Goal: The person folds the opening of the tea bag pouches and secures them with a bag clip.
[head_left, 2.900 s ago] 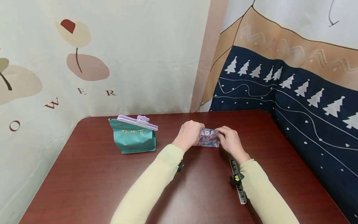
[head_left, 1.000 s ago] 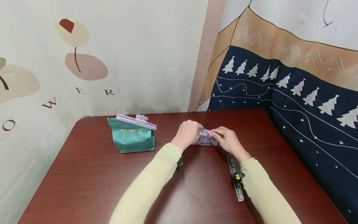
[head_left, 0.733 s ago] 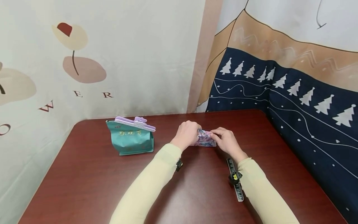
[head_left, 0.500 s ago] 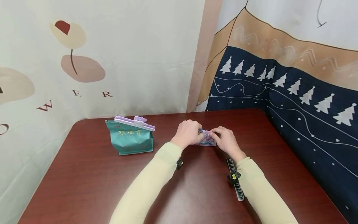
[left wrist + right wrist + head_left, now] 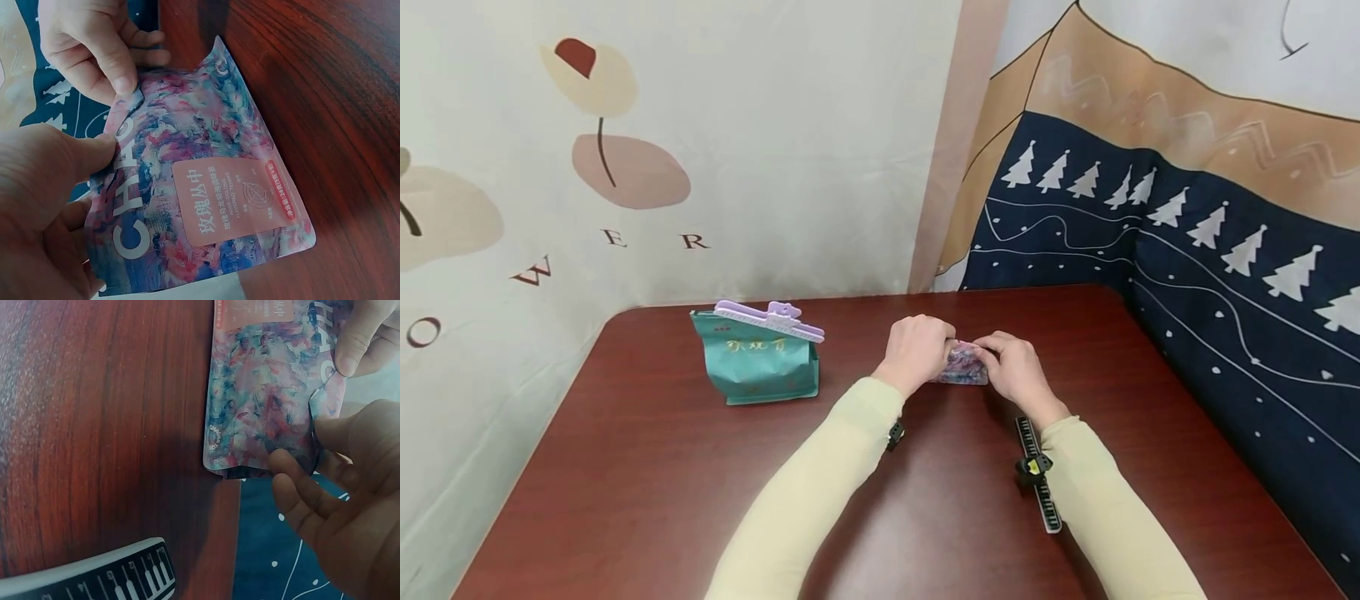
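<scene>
A pink, blue and purple tea pouch [image 5: 964, 367] stands on the table between both hands. Its printed label [image 5: 219, 200] faces the left wrist camera. My left hand [image 5: 917, 350] pinches the pouch's upper edge with thumb and fingers. At the other end of that edge, my right hand [image 5: 1017, 371] pinches the top corner, which is bent over in the right wrist view. In the head view the left hand covers much of the pouch. Near the right wrist lies a long black-and-white bag clip [image 5: 1039, 479] with a piano-key pattern, partly behind the wrist camera.
A teal pouch [image 5: 760, 367] stands at the left of the dark red table [image 5: 647, 483], with a lilac clip [image 5: 769, 321] across its top. Printed curtains [image 5: 820, 167] hang behind the table and along its right side.
My left hand has moved slightly right along the pouch's top edge. The lettering visible in the oldest head frame no longer shows there, and the edge is folded more. The teal pouch stays put.
</scene>
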Motion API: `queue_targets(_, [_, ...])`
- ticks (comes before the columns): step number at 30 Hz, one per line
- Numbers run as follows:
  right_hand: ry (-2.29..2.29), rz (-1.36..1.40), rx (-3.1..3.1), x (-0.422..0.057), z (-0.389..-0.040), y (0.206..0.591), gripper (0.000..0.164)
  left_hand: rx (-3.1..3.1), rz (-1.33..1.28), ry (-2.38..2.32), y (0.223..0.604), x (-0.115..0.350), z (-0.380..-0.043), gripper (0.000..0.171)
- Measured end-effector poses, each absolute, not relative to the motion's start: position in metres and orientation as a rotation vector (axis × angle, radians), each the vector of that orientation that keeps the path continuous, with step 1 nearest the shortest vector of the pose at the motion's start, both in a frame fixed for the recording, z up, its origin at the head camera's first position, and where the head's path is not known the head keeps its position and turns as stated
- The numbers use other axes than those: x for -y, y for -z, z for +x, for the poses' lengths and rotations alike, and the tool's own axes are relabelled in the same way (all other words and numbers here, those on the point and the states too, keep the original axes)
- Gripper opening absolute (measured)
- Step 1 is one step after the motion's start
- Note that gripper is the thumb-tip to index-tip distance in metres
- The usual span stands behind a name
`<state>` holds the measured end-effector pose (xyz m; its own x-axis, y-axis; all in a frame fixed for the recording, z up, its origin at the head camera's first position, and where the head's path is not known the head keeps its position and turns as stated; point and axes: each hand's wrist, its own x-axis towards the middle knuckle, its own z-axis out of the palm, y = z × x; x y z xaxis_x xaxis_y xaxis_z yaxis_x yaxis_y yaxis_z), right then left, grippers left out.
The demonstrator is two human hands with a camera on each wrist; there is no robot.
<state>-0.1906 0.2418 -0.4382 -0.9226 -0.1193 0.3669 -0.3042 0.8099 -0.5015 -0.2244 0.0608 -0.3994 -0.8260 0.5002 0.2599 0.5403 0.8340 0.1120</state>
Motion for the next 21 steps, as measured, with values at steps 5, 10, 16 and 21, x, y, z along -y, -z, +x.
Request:
queue_targets(5, [-0.835, 0.322, 2.666, -0.243, -0.191, 0.439, 0.015, 2.803, -0.793, 0.258, 0.399, -0.062, -0.225, 0.018])
queue_targets(10, [-0.824, 0.33, 2.649, -0.245, -0.192, 0.439, 0.02, 2.833, -0.793, 0.287, 0.397, -0.061, -0.225, 0.017])
queue_targets(16, [-0.872, 0.326, 2.688, -0.249, -0.194, 0.437, 0.021, 2.84, -0.808, 0.289, 0.397, -0.06, -0.226, 0.018])
queue_targets(21, [-1.019, 0.252, 2.776, -0.256, -0.195, 0.436, 0.021, 2.838, -0.803, 0.279, 0.397, -0.06, -0.227, 0.019])
